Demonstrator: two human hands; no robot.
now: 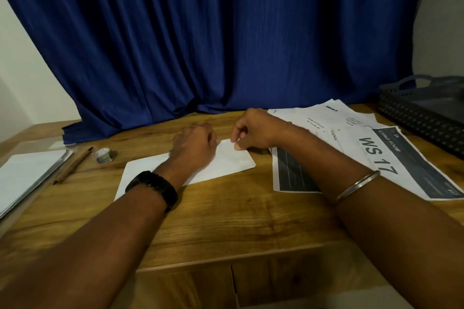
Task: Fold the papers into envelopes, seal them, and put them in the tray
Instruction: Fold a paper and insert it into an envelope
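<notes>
A white sheet of paper [227,164] lies flat in the middle of the wooden desk [226,218]. My left hand [194,144] presses down on its middle with curled fingers. My right hand [253,130] pinches the sheet's far right edge between thumb and fingers. To the right lie several printed sheets [339,120], one marked "WS 17" [406,163] and one dark-printed [293,173]. A dark plastic tray [421,113] stands at the far right edge of the desk; what I can see of its inside looks empty.
A stack of white paper [27,175] lies at the left edge, with a brown pencil [72,165] and a small roll of tape [104,155] beside it. A blue curtain [213,40] hangs behind the desk. Drawer fronts show below the front edge.
</notes>
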